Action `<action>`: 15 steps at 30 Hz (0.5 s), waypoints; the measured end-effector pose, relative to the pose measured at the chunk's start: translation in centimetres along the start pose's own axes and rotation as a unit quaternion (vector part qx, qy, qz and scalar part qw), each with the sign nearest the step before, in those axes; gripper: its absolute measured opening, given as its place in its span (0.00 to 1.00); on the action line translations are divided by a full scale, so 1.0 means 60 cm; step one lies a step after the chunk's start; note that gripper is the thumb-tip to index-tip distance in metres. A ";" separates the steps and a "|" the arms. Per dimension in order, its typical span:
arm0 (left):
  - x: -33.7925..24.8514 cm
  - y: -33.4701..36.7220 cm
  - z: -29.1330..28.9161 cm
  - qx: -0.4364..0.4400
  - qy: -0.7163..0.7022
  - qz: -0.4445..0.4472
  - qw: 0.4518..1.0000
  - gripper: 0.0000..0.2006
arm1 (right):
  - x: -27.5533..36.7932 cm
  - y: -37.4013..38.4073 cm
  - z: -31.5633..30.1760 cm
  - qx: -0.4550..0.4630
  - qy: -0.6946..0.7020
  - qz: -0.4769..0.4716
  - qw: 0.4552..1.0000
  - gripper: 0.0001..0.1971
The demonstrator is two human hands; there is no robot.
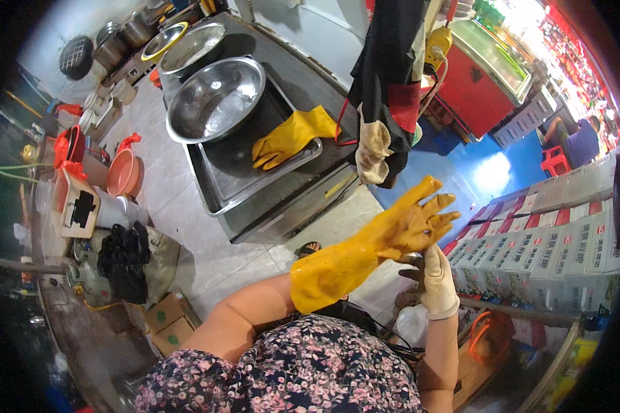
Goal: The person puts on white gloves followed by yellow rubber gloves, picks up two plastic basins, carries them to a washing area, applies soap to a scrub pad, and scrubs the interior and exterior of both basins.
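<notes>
My left hand point(413, 224) wears a long yellow rubber glove point(341, 265) that reaches onto the forearm. Its fingers are spread, with dark stains on the tips and palm. My right hand point(439, 286), in a whitish work glove, is closed against the yellow glove near the base of the left palm. Its fingertips are partly hidden there. A second yellow rubber glove point(293, 138) lies on a metal tray point(217, 199) on the dark table ahead. Beside it, a large steel bowl point(217, 100) rests on the tray.
More basins point(193, 48) stand behind the bowl. A black garment point(386, 69) and a soiled pale glove point(373, 151) hang by the table's right end. Stacked cartons point(544, 248) line the right side. Left are orange tubs point(122, 172) and a black bag point(124, 261). A person point(582, 141) sits far right.
</notes>
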State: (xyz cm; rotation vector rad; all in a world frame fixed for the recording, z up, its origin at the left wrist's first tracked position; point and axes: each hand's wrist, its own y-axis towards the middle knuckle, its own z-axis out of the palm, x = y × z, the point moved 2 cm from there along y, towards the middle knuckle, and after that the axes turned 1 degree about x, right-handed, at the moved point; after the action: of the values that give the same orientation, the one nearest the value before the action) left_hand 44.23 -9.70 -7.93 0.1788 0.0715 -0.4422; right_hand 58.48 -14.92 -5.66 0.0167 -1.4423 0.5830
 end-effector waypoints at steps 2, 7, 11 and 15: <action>-0.002 -0.001 -0.002 0.034 -0.012 0.019 0.999 0.24 | -0.006 0.020 0.001 0.019 0.047 -0.003 0.999 0.30; -0.088 -0.009 0.032 -0.092 0.122 0.213 0.965 0.21 | 0.036 0.051 0.071 0.021 -0.316 -0.034 0.948 0.19; -0.216 0.084 -0.068 -0.166 0.209 0.357 0.895 0.19 | 0.058 0.061 0.173 0.151 -0.537 -0.140 0.818 0.24; -0.242 0.146 -0.124 -0.233 0.423 0.446 0.754 0.16 | 0.054 0.092 0.233 0.121 -0.577 -0.180 0.788 0.17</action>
State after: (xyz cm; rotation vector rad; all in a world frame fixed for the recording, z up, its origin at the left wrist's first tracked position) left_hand 34.68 5.55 -12.30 -0.1073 0.9509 0.6642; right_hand 43.49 -13.92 -2.31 0.9925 -2.4453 0.4207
